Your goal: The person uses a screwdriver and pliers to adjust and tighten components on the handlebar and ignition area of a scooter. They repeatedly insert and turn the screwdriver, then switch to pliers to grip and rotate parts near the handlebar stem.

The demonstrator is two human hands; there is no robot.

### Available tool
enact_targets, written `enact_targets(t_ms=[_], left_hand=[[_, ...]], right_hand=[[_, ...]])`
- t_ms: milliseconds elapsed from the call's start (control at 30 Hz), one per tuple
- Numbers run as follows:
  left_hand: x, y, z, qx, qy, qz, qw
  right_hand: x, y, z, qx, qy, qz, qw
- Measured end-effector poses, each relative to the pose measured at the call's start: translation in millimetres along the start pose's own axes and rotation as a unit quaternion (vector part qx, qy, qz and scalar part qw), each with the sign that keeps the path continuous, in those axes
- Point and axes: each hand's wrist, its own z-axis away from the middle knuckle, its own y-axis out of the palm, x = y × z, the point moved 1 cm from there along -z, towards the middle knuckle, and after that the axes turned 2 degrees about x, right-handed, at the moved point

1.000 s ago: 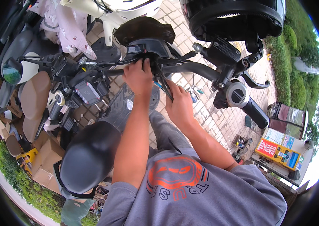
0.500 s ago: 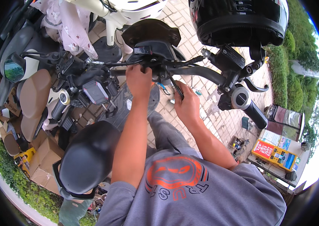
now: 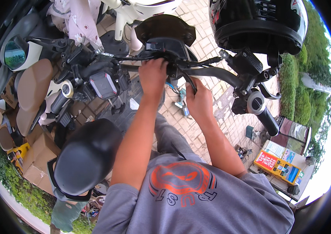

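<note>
Toward twelve o'clock, the bare left hand's (image 3: 152,78) fingertips are lost among thin black cables (image 3: 134,59); their contact cannot be told. The bare right hand (image 3: 200,101) partly covers a slim, dark, elongated piece (image 3: 191,83). The upper edge cuts off the glossy black rounded helmet (image 3: 259,29) between one and two o'clock, and the pale pink patterned cloth (image 3: 81,23) near eleven.

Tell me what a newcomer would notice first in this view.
Probably the big black helmet at the upper right, and the orange print on the grey shirt at lower centre. Next, the upper middle, where the left hand reaches in by the handlebar and the right hand holds a dark cable-like strand.
</note>
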Motion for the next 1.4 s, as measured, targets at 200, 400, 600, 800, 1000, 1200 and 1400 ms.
enact_targets(t_ms=[200, 400, 600, 800, 1000, 1200, 1400], left_hand=[[9, 8, 6, -0.068, -0.022, 0.023, 0.997], [-5, 11, 7, -0.056, -0.076, -0.034, 0.995], [-4, 11, 11, -0.014, -0.058, -0.006, 0.998], [-15, 14, 17, 0.014, -0.102, 0.031, 0.994], [-28, 15, 21, 0.024, -0.121, 0.045, 0.991], [-31, 18, 33, 0.010, -0.067, 0.006, 0.998], [-26, 22, 37, 0.002, -0.046, 0.012, 0.999]], right_hand=[[6, -5, -4, 0.028, 0.025, -0.037, 0.999], [4, -3, 5, 0.040, 0.050, -0.016, 0.998], [-5, -12, 22, 0.041, 0.022, -0.004, 0.999], [-10, -24, 46, 0.006, -0.101, 0.006, 0.995], [2, -25, 37, -0.012, -0.159, 0.034, 0.987], [11, -22, 33, 0.039, -0.108, 0.049, 0.992], [7, -25, 25, 0.039, -0.117, 0.043, 0.991]])
